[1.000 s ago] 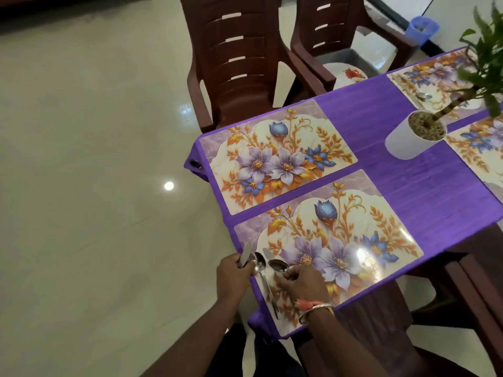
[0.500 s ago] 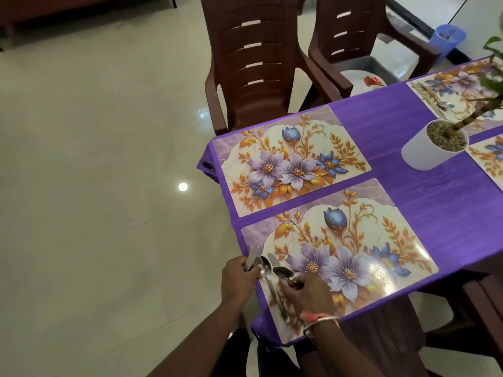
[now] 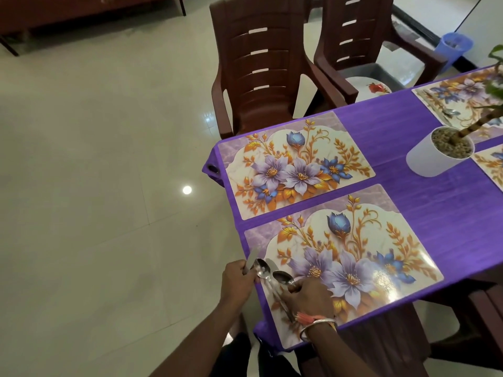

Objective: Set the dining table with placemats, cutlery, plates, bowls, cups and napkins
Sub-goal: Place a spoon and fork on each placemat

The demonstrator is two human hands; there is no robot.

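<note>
Two floral placemats lie side by side on the purple tablecloth: the near placemat and the far placemat. My left hand grips a bundle of cutlery, with a knife blade and a spoon bowl sticking up at the near placemat's left edge. My right hand pinches the handle of another spoon low over the same placemat. A knife and spoon lie on the mat between my hands, partly hidden.
A white pot with a plant stands mid-table. More placemats, one with cutlery, lie at the right. Brown plastic chairs stand beyond the table; one holds a grey tub with a plate. A blue bin sits far right.
The view has shifted, so the table sits lower and more to the right. Both hands stay at the near placemat's left edge with the cutlery, nearly still.
</note>
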